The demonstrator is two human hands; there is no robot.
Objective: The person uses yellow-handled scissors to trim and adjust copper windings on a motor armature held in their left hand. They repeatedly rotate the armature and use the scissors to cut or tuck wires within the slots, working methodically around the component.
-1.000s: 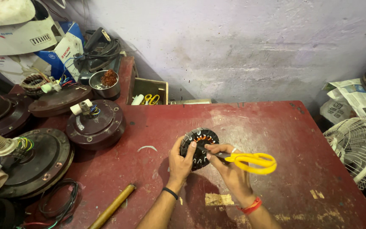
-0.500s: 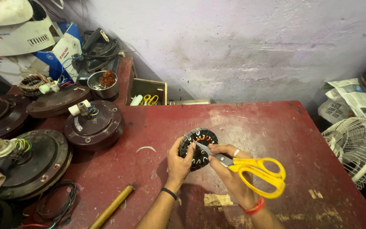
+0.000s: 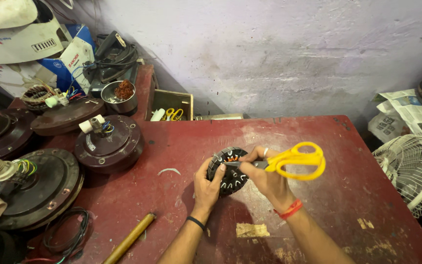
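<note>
Between my fingers, my left hand grips a round motor stator; my right hand clasps yellow scissors, blade tips hidden against the copper windings.

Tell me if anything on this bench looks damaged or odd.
The red table is worn: paint chipped off in pale patches near the front edge. A loose white scrap lies left of the stator. Otherwise nothing stands out.
</note>
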